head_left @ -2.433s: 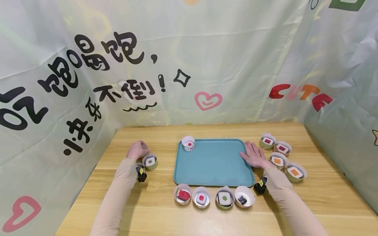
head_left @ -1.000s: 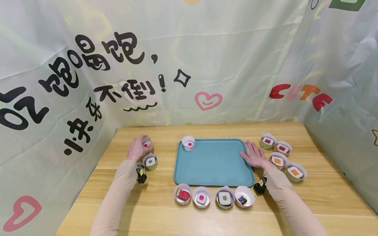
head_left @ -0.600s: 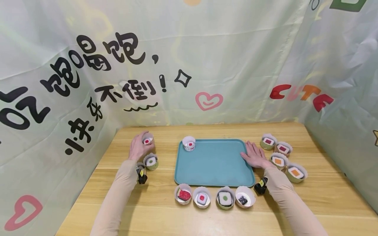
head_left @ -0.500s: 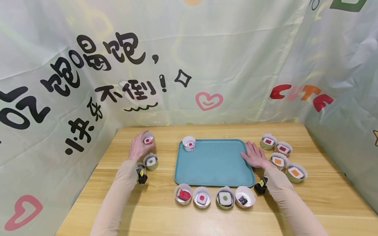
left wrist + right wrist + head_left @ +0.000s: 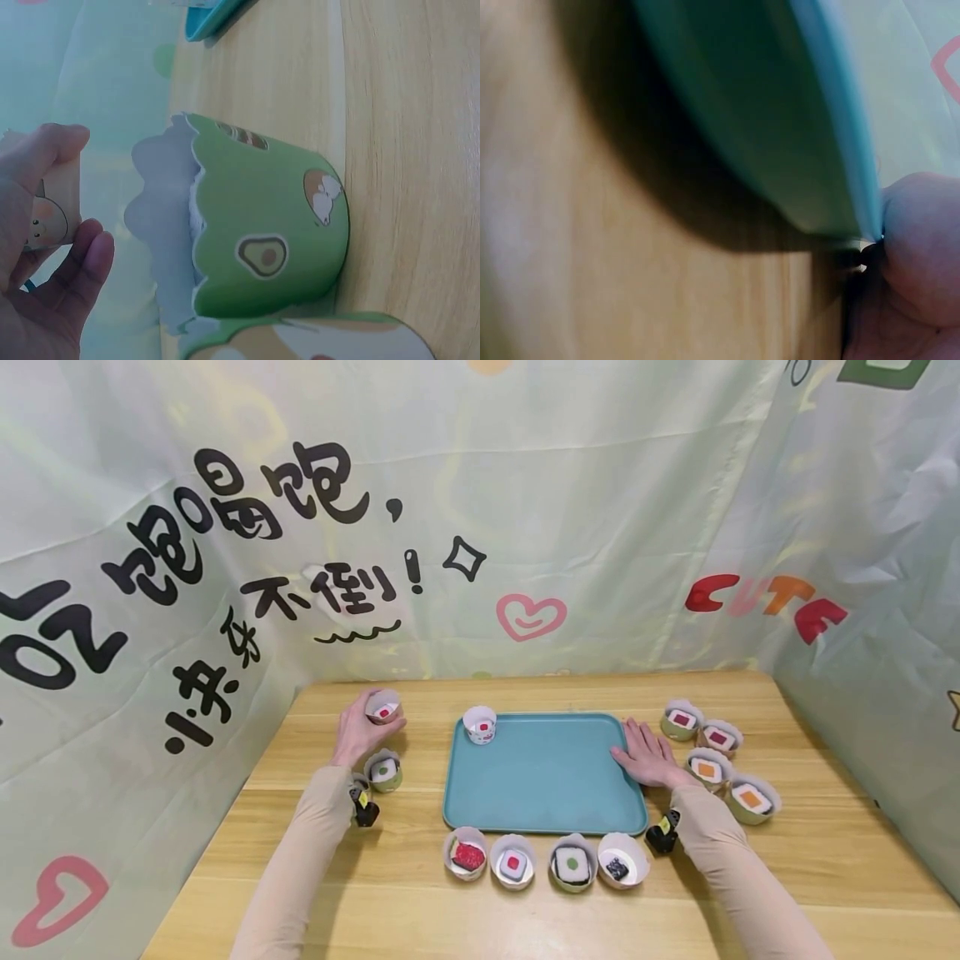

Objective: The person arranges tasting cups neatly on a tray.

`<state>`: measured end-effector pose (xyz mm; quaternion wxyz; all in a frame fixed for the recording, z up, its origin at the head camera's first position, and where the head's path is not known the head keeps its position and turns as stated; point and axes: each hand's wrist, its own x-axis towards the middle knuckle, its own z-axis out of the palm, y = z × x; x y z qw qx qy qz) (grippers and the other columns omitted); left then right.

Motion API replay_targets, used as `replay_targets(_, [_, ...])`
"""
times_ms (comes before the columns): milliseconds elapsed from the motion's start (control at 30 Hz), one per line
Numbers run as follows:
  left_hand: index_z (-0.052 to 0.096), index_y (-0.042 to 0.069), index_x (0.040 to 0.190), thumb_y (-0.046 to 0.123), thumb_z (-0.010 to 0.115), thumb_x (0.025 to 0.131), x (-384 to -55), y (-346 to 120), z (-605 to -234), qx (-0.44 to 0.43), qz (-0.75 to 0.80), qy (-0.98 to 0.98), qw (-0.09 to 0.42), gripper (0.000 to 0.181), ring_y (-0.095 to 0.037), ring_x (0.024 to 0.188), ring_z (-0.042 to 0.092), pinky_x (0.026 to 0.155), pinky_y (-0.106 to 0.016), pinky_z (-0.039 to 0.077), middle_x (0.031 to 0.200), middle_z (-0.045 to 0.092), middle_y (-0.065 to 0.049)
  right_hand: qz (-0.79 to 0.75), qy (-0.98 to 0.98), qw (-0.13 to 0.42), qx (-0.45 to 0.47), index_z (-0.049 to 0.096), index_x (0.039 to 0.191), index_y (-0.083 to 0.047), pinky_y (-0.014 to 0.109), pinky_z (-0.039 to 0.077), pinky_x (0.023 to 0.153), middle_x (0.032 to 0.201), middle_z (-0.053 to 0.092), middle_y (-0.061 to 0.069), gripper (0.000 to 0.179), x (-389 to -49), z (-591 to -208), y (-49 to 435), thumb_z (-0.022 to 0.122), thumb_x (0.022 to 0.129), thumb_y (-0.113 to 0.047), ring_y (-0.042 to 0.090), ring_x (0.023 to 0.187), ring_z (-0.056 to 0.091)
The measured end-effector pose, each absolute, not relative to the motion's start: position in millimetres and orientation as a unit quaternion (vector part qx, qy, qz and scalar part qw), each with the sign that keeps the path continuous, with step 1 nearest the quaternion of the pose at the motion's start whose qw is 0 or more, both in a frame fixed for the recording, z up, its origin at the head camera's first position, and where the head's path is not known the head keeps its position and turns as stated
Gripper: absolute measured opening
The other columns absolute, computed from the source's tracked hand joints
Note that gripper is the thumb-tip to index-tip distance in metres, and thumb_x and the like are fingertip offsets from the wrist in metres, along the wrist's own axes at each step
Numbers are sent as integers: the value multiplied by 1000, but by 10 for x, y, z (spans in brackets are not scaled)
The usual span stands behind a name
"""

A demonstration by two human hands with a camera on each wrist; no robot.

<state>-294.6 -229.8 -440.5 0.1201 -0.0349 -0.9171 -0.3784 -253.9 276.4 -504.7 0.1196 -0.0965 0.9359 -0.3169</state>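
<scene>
My left hand (image 5: 356, 732) grips a small paper baking cup (image 5: 386, 700) with a red-centred white sushi toy inside, at the table's left. In the left wrist view the thumb and fingers pinch its printed wall (image 5: 51, 221), raised off the table. Just below that hand stands a green paper cup (image 5: 255, 225) with a green-dotted sushi toy in it. My right hand (image 5: 647, 756) lies with fingers extended at the right rim of a blue tray (image 5: 547, 777), the thumb side touching it. One paper cup (image 5: 480, 735) with a red-centred toy sits in the tray's far left corner.
Along the tray's near side stand several filled cups, among them a red-topped one (image 5: 465, 856) and one with a black piece (image 5: 622, 862). More cups, such as an orange-topped one (image 5: 750, 797), cluster right of my right hand. Fabric (image 5: 525, 527) hangs behind the table.
My left hand has taken hold of the red-centred cup, partly hidden before, and has moved it up and to the right. The right hand and the tray have stayed in place.
</scene>
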Motion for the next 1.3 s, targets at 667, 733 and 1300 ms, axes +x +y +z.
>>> replay_targets(667, [55, 6, 133, 31, 89, 76, -2915, -1915, -4323, -76, -403, -905, 110, 71, -36, 112, 64, 97, -49, 53, 124, 67, -20, -292, 944, 125, -90, 3, 156, 12, 68, -9, 119, 165, -6, 32, 74, -2488, -4955, 2705, 34, 109, -35, 53, 151, -11])
replay_targets(733, [55, 5, 133, 32, 89, 76, -2908, -1866, -4307, -83, -404, -904, 114, 72, -36, 111, 65, 97, -49, 54, 122, 68, -21, -292, 944, 123, -91, 3, 156, 12, 68, -9, 119, 165, -6, 32, 74, -2491, -4961, 2705, 34, 109, -37, 53, 151, -10])
replay_targets(1300, [56, 7, 131, 34, 89, 76, -2935, -1438, -4224, -146, -366, -906, 157, 69, -33, 99, 68, 86, -45, 56, 112, 72, -17, -289, 945, 120, -90, 6, 156, 12, 69, -8, 118, 164, -4, 33, 72, -2484, -4938, 2688, 36, 109, -33, 53, 151, -10])
